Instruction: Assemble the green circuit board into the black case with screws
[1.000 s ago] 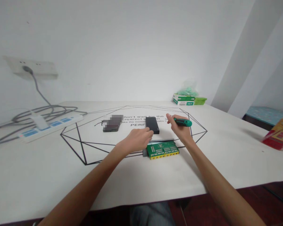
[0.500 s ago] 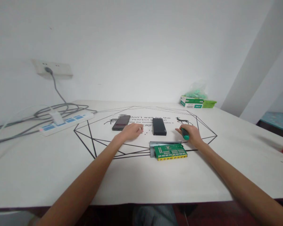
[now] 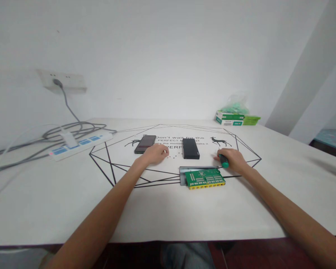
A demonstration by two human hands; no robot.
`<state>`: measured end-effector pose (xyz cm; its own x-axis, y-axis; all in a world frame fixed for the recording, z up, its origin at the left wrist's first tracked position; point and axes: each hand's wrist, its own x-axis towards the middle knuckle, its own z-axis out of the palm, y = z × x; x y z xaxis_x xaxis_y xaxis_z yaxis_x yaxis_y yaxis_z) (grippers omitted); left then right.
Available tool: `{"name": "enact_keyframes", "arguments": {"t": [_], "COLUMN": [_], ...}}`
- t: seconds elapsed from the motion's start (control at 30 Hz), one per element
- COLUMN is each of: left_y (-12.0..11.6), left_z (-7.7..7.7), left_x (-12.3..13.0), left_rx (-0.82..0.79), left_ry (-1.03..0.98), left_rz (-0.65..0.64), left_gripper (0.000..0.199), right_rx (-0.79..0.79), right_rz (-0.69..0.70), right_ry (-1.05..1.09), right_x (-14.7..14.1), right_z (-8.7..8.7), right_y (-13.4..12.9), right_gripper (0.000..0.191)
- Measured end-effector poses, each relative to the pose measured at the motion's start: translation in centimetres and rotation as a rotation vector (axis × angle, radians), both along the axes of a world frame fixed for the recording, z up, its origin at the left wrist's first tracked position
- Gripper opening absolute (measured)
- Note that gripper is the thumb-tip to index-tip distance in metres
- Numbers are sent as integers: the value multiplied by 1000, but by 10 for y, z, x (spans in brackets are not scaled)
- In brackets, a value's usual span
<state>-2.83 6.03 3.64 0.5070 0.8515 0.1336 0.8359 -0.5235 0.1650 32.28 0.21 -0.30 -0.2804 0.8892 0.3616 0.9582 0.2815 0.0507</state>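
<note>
My left hand [image 3: 156,153] rests on the table beside a dark phone [image 3: 145,144], its fingers curled close together near several tiny dark pieces [image 3: 174,157]; whether a piece is between the fingertips is too small to tell. My right hand [image 3: 232,158] is wrapped round a green and black screwdriver [image 3: 224,161], to the right of a black box [image 3: 190,148]. Nearer to me, a green circuit board [image 3: 204,177] with a yellow front edge lies partly over a grey metal plate [image 3: 183,178].
A white power strip [image 3: 80,145] and coiled grey cables [image 3: 86,128] lie at the left. Green and white boxes [image 3: 229,116] with a plastic bag [image 3: 236,104] on top stand at the back right. The table's front edge [image 3: 156,241] runs below my forearms.
The view has shifted slightly. My right hand has turned a little and moved slightly right with the screwdriver. My left hand stays near the tiny pieces.
</note>
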Motion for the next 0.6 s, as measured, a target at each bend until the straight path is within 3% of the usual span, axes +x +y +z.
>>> {"name": "enact_keyframes", "arguments": {"t": [0.23,0.43,0.6], "left_y": [-6,-37,-69], "left_z": [11,12,3], "left_x": [6,41,66], "left_rx": [57,-39,-41], "left_ry": [-57,-219,-141], "left_rz": [1,-317,-512], "left_gripper": [27,41,81], "right_rx": [-29,-57,-66], "right_rz": [-14,-44,-34], "right_ry": [-41,-43,-25], "right_x": [0,-2,-4], "right_z": [9,12,13], "right_y": [-5,-4,-4], "right_gripper": [22,13,12]}}
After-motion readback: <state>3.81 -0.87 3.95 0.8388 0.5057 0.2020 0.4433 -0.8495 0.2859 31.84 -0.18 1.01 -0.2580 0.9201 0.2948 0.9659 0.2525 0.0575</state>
